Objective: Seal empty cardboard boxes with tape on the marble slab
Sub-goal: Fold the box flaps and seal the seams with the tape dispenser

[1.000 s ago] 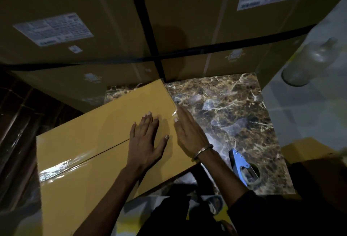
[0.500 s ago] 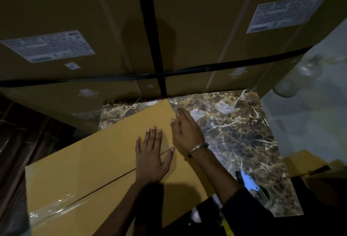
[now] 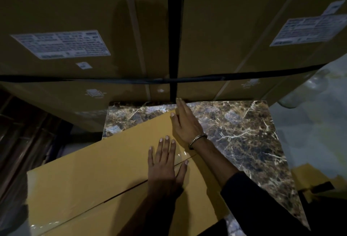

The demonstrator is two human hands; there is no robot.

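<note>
Flat yellow-brown cardboard box point(image 3: 105, 175): lies at the left, its right end on the brown veined marble slab point(image 3: 234, 134); centre seam under clear glossy tape point(image 3: 181, 154). Left hand point(image 3: 165, 168): fingers spread, palm flat across the seam. Right hand point(image 3: 185, 123): fingers straight and together, laid along the box's right edge. Advice: press firmly along the seam, smoothing the tape over the edge without wrinkles.

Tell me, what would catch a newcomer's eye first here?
Two bare hands: the left hand lies flat on a yellow cardboard box, the right hand at its far corner. The box lies on a brown marble slab, and huge strapped cartons loom behind.
</note>
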